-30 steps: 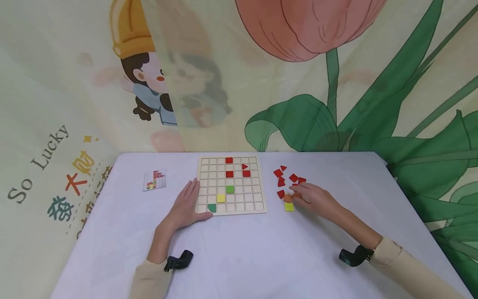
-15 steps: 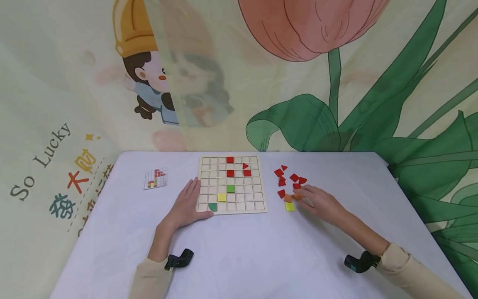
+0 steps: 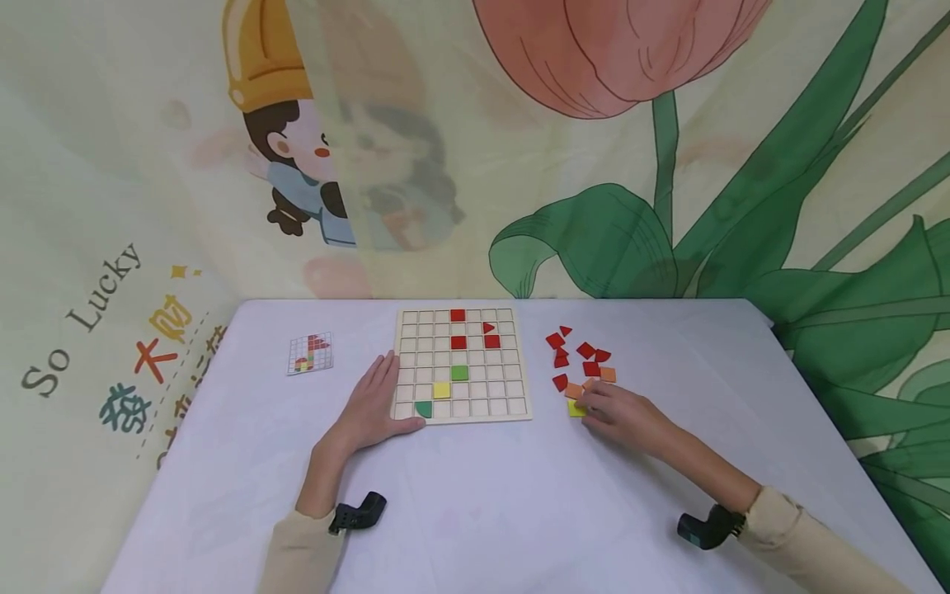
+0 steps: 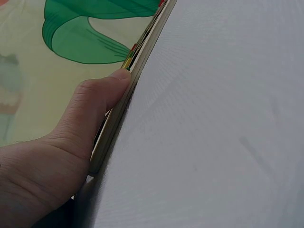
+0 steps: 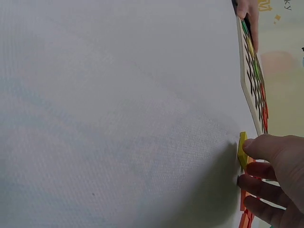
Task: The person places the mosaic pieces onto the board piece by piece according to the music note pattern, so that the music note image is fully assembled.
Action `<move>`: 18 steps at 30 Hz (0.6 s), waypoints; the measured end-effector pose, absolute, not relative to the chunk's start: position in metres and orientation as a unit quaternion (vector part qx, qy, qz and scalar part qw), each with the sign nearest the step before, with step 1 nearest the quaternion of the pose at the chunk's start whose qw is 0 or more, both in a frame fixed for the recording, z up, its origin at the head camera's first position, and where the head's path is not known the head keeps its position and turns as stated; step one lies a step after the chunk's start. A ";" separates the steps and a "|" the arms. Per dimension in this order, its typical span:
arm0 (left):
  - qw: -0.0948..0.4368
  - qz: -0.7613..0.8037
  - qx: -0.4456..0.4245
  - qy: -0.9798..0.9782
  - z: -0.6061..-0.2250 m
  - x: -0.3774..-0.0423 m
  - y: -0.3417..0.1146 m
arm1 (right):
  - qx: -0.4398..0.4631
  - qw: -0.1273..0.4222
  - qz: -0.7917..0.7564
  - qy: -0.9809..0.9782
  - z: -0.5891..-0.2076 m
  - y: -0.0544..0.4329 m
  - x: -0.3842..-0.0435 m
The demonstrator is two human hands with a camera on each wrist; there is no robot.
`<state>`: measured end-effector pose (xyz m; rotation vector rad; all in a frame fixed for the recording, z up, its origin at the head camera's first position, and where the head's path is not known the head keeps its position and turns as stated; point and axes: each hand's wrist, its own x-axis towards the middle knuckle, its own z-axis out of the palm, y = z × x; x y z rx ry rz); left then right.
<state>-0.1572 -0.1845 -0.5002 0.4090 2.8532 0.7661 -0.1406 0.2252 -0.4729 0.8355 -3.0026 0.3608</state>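
Note:
In the head view my left hand (image 3: 371,406) rests against the left edge of the light wooden grid board (image 3: 482,408), fingers straight, thumb at its front edge. The left wrist view shows that thumb (image 4: 104,92) on the board's rim. Over on the right, my right hand (image 3: 627,417) pinches a square yellow tile (image 3: 574,408) at the near end of the loose pieces. In the right wrist view the thumb touches this yellow tile (image 5: 242,147), with a fingertip by its other end; the remaining fingers are bent beside orange pieces.
Red pieces (image 3: 585,351) and orange tiles (image 3: 608,375) lie right of the board. On the board sit red squares (image 3: 458,342), a red triangle, a light green square (image 3: 459,373), a yellow square (image 3: 442,390) and a green quarter-round (image 3: 424,409). A pattern card (image 3: 310,355) lies left.
My right hand has drawn back and slightly left, from the orange and red pieces to the yellow tile. An orange tile it had covered now shows. My left hand stays put.

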 end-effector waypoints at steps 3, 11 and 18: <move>0.076 0.254 0.138 0.954 -0.500 -0.157 -0.184 | 0.269 0.002 0.109 -0.957 -0.475 0.225 -0.141; 0.077 0.256 0.139 0.953 -0.499 -0.158 -0.184 | 0.268 0.001 0.108 -0.957 -0.477 0.226 -0.141; 0.074 0.257 0.139 0.954 -0.499 -0.157 -0.184 | 0.272 0.011 0.099 -0.957 -0.472 0.225 -0.146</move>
